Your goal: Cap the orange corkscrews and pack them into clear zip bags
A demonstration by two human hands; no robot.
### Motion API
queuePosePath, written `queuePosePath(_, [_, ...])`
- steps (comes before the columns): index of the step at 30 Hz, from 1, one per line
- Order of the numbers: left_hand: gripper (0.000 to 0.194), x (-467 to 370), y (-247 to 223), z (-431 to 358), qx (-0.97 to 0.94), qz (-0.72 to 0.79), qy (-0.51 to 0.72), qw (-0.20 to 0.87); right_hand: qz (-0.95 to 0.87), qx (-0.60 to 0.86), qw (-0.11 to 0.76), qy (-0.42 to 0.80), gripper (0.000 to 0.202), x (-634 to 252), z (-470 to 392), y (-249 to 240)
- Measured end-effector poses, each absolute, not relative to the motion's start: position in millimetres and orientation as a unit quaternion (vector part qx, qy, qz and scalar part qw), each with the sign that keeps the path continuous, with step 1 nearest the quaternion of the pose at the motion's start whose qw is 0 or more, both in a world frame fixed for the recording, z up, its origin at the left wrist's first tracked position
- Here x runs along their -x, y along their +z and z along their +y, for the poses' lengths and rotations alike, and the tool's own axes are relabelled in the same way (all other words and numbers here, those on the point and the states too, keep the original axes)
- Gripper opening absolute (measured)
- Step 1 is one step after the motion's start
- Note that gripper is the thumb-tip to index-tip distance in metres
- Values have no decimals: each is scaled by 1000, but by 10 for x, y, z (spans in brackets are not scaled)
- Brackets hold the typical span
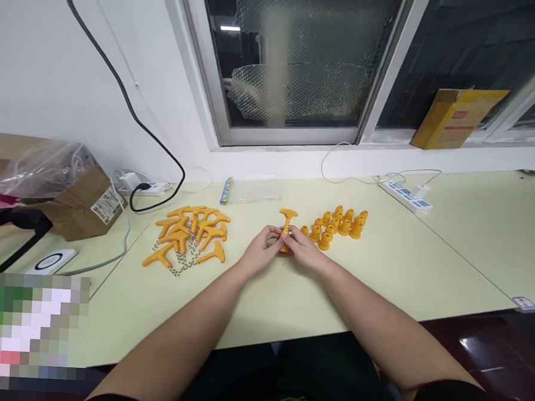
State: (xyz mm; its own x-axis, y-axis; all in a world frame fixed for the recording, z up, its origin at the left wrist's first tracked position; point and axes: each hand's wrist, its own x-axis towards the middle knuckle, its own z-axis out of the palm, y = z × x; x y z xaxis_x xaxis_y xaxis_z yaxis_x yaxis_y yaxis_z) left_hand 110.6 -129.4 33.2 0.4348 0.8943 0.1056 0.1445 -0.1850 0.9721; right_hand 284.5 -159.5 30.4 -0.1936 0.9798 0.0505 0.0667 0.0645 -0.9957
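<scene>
Both hands meet at the middle of the table around an upright yellow T-shaped handle piece (288,216), its crossbar on top. My left hand (264,248) closes on its lower part from the left. From the right, my right hand (308,252) pinches the same lower part, so the fingers partly hide it. Just beyond my right hand stand several yellow hollow cone-shaped caps (324,241) with flared rims. To the left of my left hand lies a pile of yellow T-shaped handles (211,252), with metal coils or chains (181,262) at their stems.
A clear plastic bag (254,191) lies near the wall. Power strips (404,196) with cables sit at the back. On the left are an open cardboard box (81,208), a black cable (121,82) and a white charging pad (51,261). A yellow carton (457,121) leans on the window.
</scene>
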Motion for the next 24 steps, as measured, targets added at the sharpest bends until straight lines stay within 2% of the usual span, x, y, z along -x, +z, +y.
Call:
queuePosePath(4, [9,-994,379,-1237,-768,403,389,312,-539,414,451,579,32,-2862,-1605,351])
queuePosePath(6, [19,-900,433,-1179,-777,398,422,245,-503,404,440,624,35,-2886,-1619,401])
queuePosePath(9, [43,-774,503,-1129,-816,343,421,200,-440,388,409,699,36,-2944,-1650,479])
queuePosePath(13, [39,-725,528,-1146,-864,296,374,160,-360,332,333,806,33,-3029,-1664,533])
queuePosePath(15, [43,-736,523,-1165,-872,288,366,151,-318,307,315,840,33,-3064,-1653,544])
queuePosePath(19, [52,-749,531,-1177,-887,260,360,129,-269,268,293,877,34,-3112,-1632,576])
queuePosePath(24, [51,-749,566,-1158,-892,219,390,65,-244,261,290,888,35,-3134,-1632,616])
